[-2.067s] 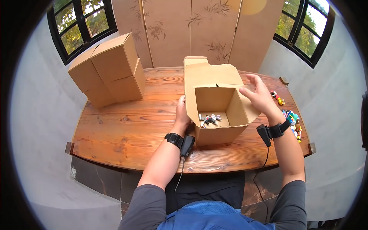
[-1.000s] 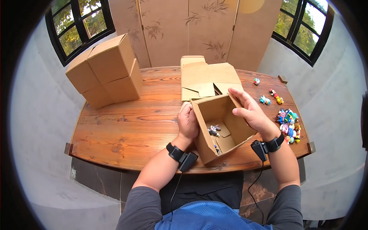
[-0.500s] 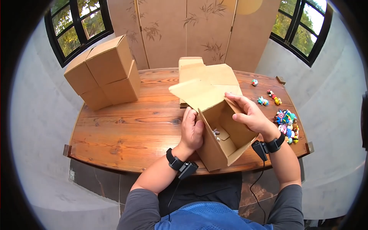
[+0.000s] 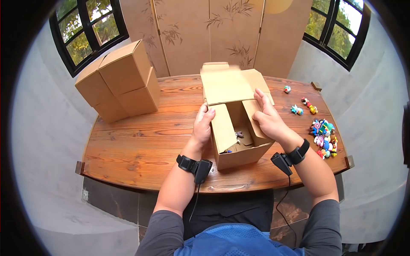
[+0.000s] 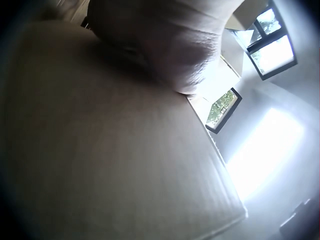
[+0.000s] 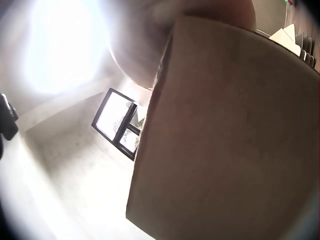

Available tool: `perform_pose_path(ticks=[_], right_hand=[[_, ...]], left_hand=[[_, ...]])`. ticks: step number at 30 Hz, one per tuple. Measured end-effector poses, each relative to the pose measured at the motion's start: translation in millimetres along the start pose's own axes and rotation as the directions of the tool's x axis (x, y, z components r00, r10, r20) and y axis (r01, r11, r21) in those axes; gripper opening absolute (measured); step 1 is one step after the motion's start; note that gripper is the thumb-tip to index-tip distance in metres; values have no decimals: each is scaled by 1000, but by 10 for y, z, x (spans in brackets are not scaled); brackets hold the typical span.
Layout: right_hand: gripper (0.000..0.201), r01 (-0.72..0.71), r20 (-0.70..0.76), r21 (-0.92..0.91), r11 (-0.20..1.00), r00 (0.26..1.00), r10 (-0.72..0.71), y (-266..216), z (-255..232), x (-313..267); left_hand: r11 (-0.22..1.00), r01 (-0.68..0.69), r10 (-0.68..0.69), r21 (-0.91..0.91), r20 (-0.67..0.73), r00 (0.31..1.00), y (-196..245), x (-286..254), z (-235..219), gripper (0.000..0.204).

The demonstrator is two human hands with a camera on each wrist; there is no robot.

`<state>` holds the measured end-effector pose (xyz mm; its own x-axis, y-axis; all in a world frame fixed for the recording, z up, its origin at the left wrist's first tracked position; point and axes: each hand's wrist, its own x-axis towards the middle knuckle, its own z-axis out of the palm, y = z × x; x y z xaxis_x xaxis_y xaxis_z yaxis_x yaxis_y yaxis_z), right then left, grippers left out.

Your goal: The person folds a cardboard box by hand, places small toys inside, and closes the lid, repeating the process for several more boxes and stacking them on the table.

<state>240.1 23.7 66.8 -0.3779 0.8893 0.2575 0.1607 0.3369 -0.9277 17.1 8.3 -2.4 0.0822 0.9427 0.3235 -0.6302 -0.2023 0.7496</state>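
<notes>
A cardboard box (image 4: 243, 158) stands near the front edge of the table in the head view, its two side flaps leaning inward over the opening. At its left side, my left hand (image 4: 201, 128) lies against the wall with the thumb near the left flap (image 4: 223, 128). My right hand (image 4: 272, 120) rests along the other side, fingers extended toward the back and thumb at the right flap (image 4: 255, 117). A wide back flap (image 4: 226, 86) is raised. Inside, a small grey toy figure (image 4: 239, 135) shows on the floor. Cardboard walls fill most of both wrist views.
Stacked closed boxes (image 4: 119, 85) stand at the back left. Flattened cardboard (image 4: 259, 81) lies behind the open box. A pile of toy figures (image 4: 323, 136) sits at the right, with a few loose ones (image 4: 297, 110) farther back. Cables hang from both wrist cameras.
The box has swung back from its turned, tilted pose and moved away from me. Its side flaps have folded inward, and the back flap now stands raised. Both hands have shifted forward along its sides.
</notes>
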Motion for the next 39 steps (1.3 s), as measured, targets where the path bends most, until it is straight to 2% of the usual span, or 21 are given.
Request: perform_pose_path(ticks=[3, 6, 8, 9, 11, 12, 13, 14, 15, 16, 17, 18, 19, 21, 23, 25, 26, 28, 32, 34, 39], right_hand=[[83, -50, 18, -117, 992, 998, 53, -48, -32, -35], [90, -102, -19, -187, 977, 995, 100, -93, -27, -79], [96, 19, -80, -106, 994, 996, -27, -68, -11, -97], [96, 16, -86, -107, 994, 996, -25, -74, -11, -119], [100, 124, -151, -223, 967, 976, -160, -173, 6, -167], [104, 339, -179, -254, 906, 904, -388, -84, 6, -159], [105, 405, -162, -371, 836, 858, -488, -106, -8, -175], [103, 481, -166, -343, 807, 814, -556, -127, 2, -184], [100, 552, -173, -316, 771, 766, -619, -155, -1, -199], [100, 549, -180, -320, 772, 765, -618, -227, -56, -239], [93, 570, -29, -361, 738, 784, -620, -313, -156, -295], [87, 594, 123, -394, 702, 791, -600, -395, -251, -345], [87, 588, 119, -398, 704, 794, -597, -468, -327, -369], [76, 661, 416, -466, 589, 750, -513, -619, -459, -363], [63, 683, 530, -504, 529, 728, -435, -829, -506, -361], [57, 642, 587, -590, 489, 757, -286, -932, -527, -370], [57, 638, 583, -593, 491, 761, -284, -950, -521, -368], [54, 589, 592, -669, 453, 791, -154, -980, -490, -352], [52, 580, 602, -651, 490, 787, -132, -1029, -409, -331], [49, 610, 600, -601, 517, 771, -212, -971, -358, -307], [43, 645, 613, -611, 459, 752, -242, -904, -241, -305]], left_hand=[[995, -70, 69, 64, 20, 997, -51, 28, -86, 41], [997, -80, 80, 15, 33, 996, -77, 38, -100, 41], [996, -92, 91, 11, 16, 996, -69, 38, -86, 40], [994, -108, 108, 10, -6, 994, -64, 37, -79, 39], [992, -123, 123, 15, -36, 992, 9, 19, -33, 36], [968, -196, 198, 154, 4, 980, 57, 8, -37, 33], [919, -272, 268, 287, 52, 962, 97, 2, -44, 31], [811, -399, 400, 428, 93, 912, 122, 10, -37, 28], [812, -398, 396, 427, 98, 913, 146, -10, -33, 28], [758, -434, 420, 487, 145, 896, 198, -58, 4, 27], [698, -469, 441, 541, 192, 877, 255, -104, 68, 27], [702, -484, 465, 523, 179, 867, 285, -140, 166, 24], [705, -482, 460, 520, 181, 869, 300, -162, 188, 24], [628, -499, 479, 597, 209, 853, 322, -190, 199, 21], [641, -496, 481, 586, 197, 854, 307, -202, 193, 17], [650, -522, 453, 552, 269, 850, 262, -196, 147, 14], [620, -534, 460, 575, 284, 841, 238, -191, 147, 16], [580, -547, 460, 603, 311, 831, 204, -189, 146, 17], [502, -571, 473, 650, 346, 810, 168, -174, 125, 19], [480, -576, 486, 662, 346, 802, 171, -189, 171, 18], [373, -591, 483, 716, 394, 782, 184, -184, 159, 24]])
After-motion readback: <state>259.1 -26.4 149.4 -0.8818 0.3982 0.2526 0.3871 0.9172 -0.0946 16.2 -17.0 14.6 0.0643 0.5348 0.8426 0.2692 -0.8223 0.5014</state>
